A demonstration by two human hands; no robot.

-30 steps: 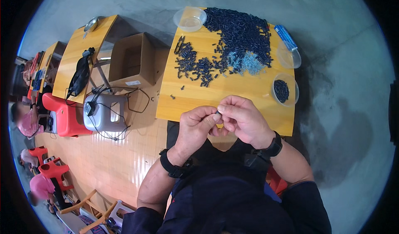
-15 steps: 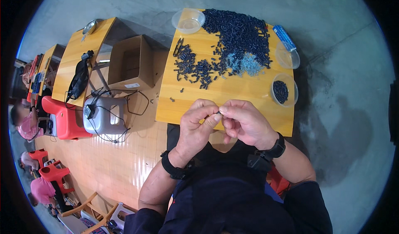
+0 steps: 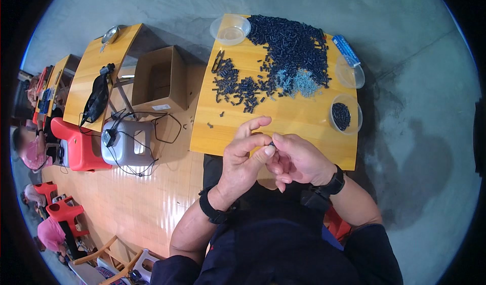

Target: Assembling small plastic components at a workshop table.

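Note:
My left hand (image 3: 243,161) and my right hand (image 3: 298,159) meet over the near edge of a small wooden table (image 3: 283,120). Between their fingertips they pinch a tiny dark part (image 3: 272,144). Both wrists wear black bands. On the table's far half lies a big heap of small black pieces (image 3: 291,47), with a patch of pale grey pieces (image 3: 298,85) at its near side. Loose black pieces (image 3: 235,85) are spread to the left of the heap.
A clear bowl holding black pieces (image 3: 345,114) sits at the table's right edge, an empty clear bowl (image 3: 230,29) at the far corner. To the left are an open cardboard box (image 3: 157,80), a grey container with cables (image 3: 126,142), red chairs and other people.
My hands have shifted slightly and the left fingers have spread upward. The small yellow bit seen between the fingers earlier no longer shows.

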